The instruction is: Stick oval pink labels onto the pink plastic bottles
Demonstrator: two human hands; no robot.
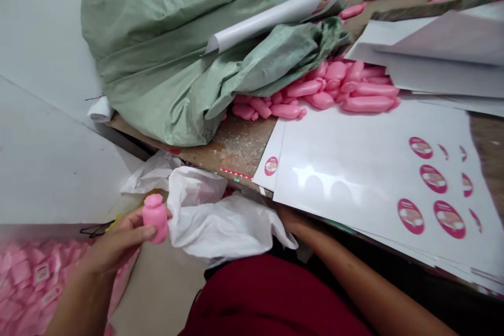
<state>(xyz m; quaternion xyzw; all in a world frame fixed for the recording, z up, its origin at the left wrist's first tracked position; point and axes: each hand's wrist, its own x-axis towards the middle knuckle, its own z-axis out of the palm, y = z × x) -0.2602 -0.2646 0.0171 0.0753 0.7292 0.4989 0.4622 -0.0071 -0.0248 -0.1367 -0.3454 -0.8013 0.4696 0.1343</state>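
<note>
My left hand (122, 236) is closed around a small pink plastic bottle (155, 218) with a narrow neck, held upright left of a crumpled white plastic bag (232, 228). The bag hangs below the table edge, in front of my body. My right forearm (338, 257) reaches forward under the table edge beside the bag; the hand itself is hidden. Above it on the table lies a glossy white sticker sheet (346, 142) with several round pink-and-white labels toward its right side.
Pink bottles (370, 104) spill from a large green sack (177, 52) on the wooden table (244, 142). A rolled label sheet (271, 13) rests on the sack. Folded white sheets (444, 58) lie at right. Many labelled pink bottles (31, 283) are heaped at lower left.
</note>
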